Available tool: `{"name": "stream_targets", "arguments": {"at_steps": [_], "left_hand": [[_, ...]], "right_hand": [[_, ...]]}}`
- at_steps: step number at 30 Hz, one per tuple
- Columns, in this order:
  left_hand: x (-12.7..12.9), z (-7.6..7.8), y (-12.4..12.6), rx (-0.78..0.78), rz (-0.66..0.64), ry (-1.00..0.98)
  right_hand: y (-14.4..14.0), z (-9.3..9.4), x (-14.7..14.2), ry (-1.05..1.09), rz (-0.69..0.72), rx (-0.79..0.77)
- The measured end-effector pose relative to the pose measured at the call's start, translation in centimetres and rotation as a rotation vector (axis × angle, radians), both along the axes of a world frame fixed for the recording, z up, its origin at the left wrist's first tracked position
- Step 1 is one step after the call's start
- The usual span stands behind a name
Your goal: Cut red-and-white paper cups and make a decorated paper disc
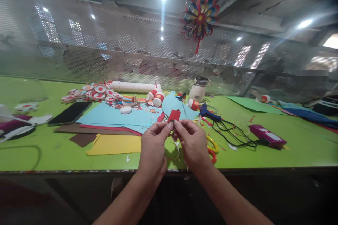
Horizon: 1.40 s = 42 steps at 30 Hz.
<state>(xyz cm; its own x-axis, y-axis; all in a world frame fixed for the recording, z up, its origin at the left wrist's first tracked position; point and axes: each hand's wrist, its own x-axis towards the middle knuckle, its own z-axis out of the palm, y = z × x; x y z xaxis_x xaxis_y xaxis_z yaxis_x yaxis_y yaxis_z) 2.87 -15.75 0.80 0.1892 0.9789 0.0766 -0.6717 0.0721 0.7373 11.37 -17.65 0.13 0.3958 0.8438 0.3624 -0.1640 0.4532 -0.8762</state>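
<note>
Both hands raised together, left hand (154, 144) and right hand (192, 140) pinching.

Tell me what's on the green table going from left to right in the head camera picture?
black phone → yellow paper → left hand → red paper piece → right hand → black cable → purple box

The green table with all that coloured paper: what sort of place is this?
Probably a paper-craft workshop. Both hands, left hand and right hand, pinch a small red paper piece above the green table, which holds coloured paper sheets and a heap of red-and-white paper discs. A paper pinwheel hangs overhead.
</note>
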Motion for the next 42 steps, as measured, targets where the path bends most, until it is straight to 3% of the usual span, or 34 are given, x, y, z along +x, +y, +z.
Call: {"name": "stream_targets", "arguments": {"at_steps": [27,42], "left_hand": [[1.0,-1.0,0.4,0.001,0.003,-0.035],[0.0,-1.3,0.2,-0.003,-0.048,-0.16]], "right_hand": [[0.5,-0.8,0.5,0.017,-0.038,-0.022],[0.8,-0.9,0.6,-0.026,-0.048,-0.013]]}}
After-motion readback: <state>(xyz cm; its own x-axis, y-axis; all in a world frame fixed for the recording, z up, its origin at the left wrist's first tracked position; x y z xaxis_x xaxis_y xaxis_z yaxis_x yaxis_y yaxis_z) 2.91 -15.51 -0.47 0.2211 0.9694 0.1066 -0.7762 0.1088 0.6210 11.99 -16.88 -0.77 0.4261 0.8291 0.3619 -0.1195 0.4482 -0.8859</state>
